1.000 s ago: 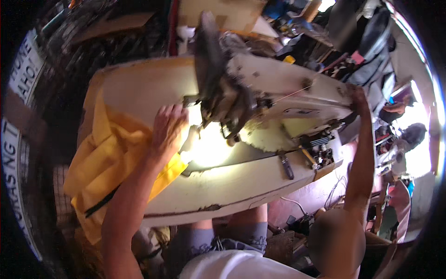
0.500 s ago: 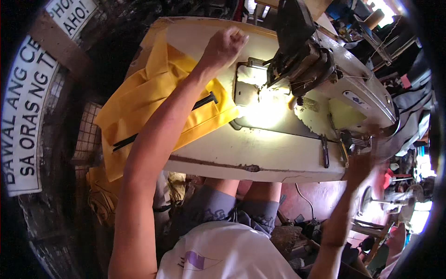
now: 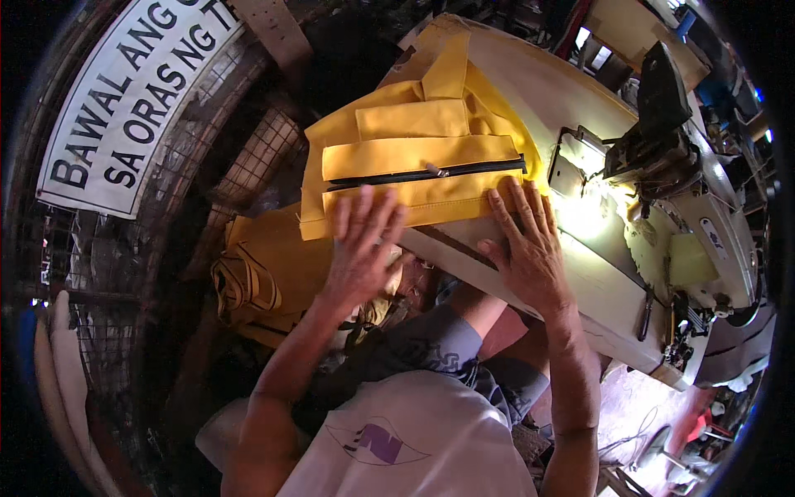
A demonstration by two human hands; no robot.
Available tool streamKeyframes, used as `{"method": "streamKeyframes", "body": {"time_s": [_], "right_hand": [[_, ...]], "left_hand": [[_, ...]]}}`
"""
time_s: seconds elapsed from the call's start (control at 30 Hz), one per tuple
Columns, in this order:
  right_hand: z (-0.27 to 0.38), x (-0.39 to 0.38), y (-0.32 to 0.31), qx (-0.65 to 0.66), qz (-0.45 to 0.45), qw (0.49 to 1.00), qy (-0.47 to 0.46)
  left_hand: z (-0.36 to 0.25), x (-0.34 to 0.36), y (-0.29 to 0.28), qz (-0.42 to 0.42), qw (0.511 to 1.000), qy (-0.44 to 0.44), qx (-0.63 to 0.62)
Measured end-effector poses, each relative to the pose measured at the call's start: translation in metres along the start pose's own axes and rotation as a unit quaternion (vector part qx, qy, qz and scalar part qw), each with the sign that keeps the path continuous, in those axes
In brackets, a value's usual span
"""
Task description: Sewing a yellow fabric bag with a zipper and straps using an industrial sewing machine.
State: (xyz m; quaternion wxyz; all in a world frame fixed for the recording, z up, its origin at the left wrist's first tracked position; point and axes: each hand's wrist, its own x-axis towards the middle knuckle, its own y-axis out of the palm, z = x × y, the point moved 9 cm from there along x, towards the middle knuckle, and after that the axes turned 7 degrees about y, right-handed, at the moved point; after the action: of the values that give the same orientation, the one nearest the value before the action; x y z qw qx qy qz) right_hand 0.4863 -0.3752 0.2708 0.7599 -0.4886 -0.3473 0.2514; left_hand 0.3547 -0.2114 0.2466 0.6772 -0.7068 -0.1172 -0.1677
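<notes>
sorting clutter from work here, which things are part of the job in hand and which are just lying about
In hand: folded yellow fabric piece with black zipper; left hand; right hand.
Lying about: grey sewing machine; yellow bags below the table; dark hand tool.

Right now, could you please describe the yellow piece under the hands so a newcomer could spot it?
Start at the pale sewing table left of the sewing machine. At its near-left corner lies folded yellow fabric under both hands. Unlike the yellow bundle below the table, it has a black zipper across it.
</notes>
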Motion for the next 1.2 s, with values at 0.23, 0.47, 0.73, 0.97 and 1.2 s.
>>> {"method": "streamKeyframes", "body": {"time_s": [0.23,0.47,0.73,0.97,1.2], "right_hand": [[-0.006,-0.005,0.001,-0.013,-0.025,1.000,0.005],[0.005,-0.001,0.009,0.015,-0.053,0.996,0.065],[0.119,-0.036,-0.029,0.351,-0.123,0.927,-0.037],[0.047,-0.127,0.000,0.533,-0.163,0.786,0.270],[0.011,-0.192,0.042,0.453,0.018,0.808,0.376]], "left_hand": [[0.086,-0.042,-0.044,-0.120,0.992,-0.033,-0.003],[0.088,-0.023,-0.116,-0.140,0.916,-0.073,-0.368],[0.038,0.080,-0.311,-0.509,0.852,0.035,0.114],[-0.105,0.265,-0.061,-0.202,0.930,0.261,-0.164],[-0.121,0.241,0.097,-0.101,0.921,0.243,-0.286]]}}
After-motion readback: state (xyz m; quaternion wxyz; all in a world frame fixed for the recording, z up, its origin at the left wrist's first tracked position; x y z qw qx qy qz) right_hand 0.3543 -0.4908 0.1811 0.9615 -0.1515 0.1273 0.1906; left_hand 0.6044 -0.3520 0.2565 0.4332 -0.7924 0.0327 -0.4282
